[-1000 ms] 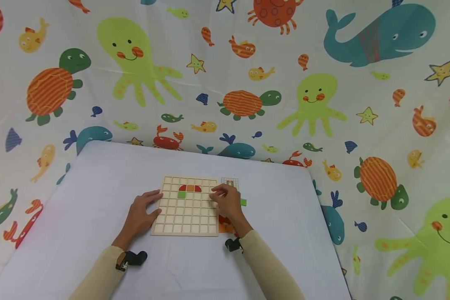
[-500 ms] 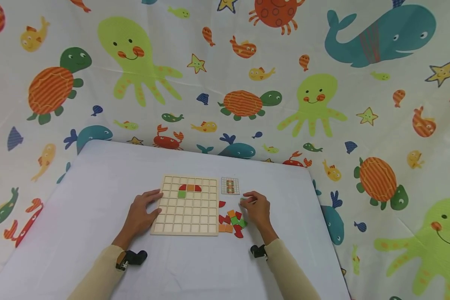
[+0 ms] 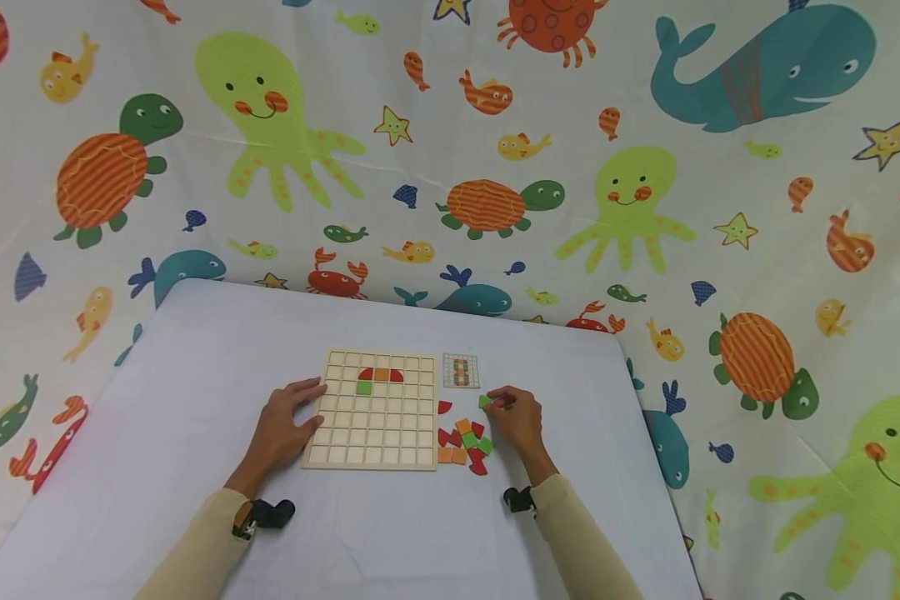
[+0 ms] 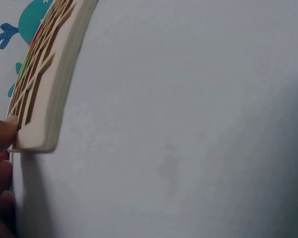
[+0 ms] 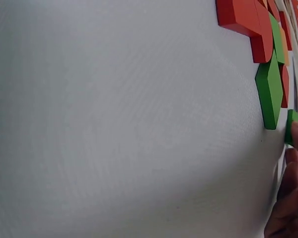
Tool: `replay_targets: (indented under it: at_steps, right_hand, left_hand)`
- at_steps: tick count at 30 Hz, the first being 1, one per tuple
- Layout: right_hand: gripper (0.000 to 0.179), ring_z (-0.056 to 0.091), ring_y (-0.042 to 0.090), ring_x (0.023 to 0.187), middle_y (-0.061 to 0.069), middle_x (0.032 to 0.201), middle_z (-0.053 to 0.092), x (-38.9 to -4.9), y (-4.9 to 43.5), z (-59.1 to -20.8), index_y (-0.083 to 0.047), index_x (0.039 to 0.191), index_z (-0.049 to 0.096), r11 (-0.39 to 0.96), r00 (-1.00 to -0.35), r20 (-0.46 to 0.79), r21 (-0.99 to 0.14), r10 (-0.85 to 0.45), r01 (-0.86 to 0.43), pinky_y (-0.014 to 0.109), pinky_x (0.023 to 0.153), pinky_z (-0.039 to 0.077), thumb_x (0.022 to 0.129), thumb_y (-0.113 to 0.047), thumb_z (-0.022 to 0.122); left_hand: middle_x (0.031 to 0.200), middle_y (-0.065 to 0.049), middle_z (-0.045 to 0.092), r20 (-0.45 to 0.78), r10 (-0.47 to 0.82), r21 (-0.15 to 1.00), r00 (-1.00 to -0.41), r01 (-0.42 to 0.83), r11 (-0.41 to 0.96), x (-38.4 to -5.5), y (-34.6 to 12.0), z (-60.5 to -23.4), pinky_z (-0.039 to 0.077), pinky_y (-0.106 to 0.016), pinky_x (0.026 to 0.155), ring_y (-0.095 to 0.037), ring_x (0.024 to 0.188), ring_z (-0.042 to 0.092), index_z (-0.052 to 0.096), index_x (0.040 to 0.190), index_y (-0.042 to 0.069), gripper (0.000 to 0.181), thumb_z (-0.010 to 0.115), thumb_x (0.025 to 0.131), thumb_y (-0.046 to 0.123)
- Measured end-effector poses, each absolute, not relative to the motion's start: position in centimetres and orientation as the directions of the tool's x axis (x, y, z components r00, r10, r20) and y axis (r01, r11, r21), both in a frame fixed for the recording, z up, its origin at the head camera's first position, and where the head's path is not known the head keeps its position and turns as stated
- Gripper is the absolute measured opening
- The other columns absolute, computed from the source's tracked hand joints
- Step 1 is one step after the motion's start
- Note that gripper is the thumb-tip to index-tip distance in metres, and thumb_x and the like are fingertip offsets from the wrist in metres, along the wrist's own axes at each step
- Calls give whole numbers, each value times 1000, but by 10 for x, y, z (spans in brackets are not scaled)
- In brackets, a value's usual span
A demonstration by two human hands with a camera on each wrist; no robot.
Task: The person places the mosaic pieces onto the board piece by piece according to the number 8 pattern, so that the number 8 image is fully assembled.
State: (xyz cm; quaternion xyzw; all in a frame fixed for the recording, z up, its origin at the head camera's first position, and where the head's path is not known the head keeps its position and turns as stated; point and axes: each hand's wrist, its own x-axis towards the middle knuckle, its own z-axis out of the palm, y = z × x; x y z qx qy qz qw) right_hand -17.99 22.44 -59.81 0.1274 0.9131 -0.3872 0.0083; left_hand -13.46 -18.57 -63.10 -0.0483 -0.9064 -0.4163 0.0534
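Note:
A wooden grid board (image 3: pixel 367 433) lies on the white table; a red quarter-round piece (image 3: pixel 365 375), an orange square (image 3: pixel 382 375), another red piece and a green square (image 3: pixel 364 388) sit in its cells. My left hand (image 3: pixel 281 427) rests at its left side, index finger and thumb spread along the edge. In the left wrist view, the thumb (image 4: pixel 1 136) touches the board's corner. Right of the board, my right hand (image 3: pixel 517 417) pinches a green block (image 3: pixel 484 401) between thumb and fingers. The right wrist view shows this green block (image 5: pixel 294 124) at the fingertips.
Close to the board's right edge lies a loose cluster of red, orange and green blocks (image 3: pixel 469 441), with one red piece (image 3: pixel 445 407) above it. A pattern card (image 3: pixel 461 371) is at the board's upper right. A sea-animal printed cloth (image 3: pixel 435 167) hangs behind the table.
My right hand has moved right from over the board's edge to the green block, uncovering the card and loose pieces. The left hand has stayed in place.

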Motion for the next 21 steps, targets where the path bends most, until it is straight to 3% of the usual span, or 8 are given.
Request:
replay_targets:
  at_steps: [10, 14, 21]
  right_hand:
    - [8, 64, 20, 87, 1, 93, 77, -177, 215, -597, -20, 100, 82, 609, -976, -85, -769, 202, 193, 30, 78, 52, 93, -15, 83]
    - [7, 65, 20, 87, -1, 92, 77, -179, 200, -592, -22, 99, 83, 555, -981, -91, -814, 171, 172, 30, 75, 56, 93, -19, 83]
    - [6, 63, 16, 80, -4, 90, 79, -186, 166, -586, -23, 97, 84, 530, -995, -44, -843, 92, 86, 27, 67, 53, 92, -21, 85]
  left_hand:
    - [157, -21, 54, 134, 52, 748, -990, 136, 650, -137, -187, -633, 37, -65, 113, -46, 140, 47, 63, 144, 1, 53, 75, 93, 4]
    - [158, -21, 54, 129, 53, 748, -990, 132, 651, -137, -188, -631, 37, -64, 113, -46, 140, 46, 63, 145, 1, 53, 74, 93, 4]
    - [158, -21, 54, 120, 52, 743, -991, 124, 657, -136, -188, -632, 37, -65, 114, -46, 141, 46, 62, 145, 1, 54, 74, 93, 5]
